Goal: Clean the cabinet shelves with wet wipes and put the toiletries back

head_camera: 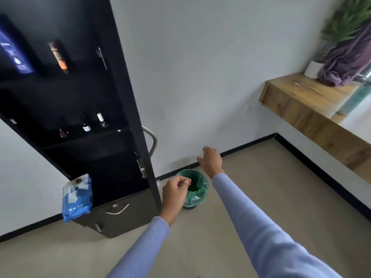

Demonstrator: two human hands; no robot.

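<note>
The tall black cabinet [128, 81] stands open at the left. Its upper shelf holds a blue pouch [17, 53] and an orange-tipped tube [59, 57]. Three small bottles [86, 127] stand on the shelf below. A blue pack of wet wipes [77, 197] leans on the bottom ledge above the drawer [120, 213]. My left hand [174, 190] hovers beside the green-lined bin [197, 189], fingers curled with nothing visible in them. Stretched out above the bin near the wall is my right hand [210, 160]; a pale blur sits at its fingertips.
A wooden wall-mounted counter [301, 101] runs along the right wall, carrying a purple cloth [345, 63], a white roll [313, 69] and a plant [349, 19]. Beige floor spreads between the cabinet and the counter.
</note>
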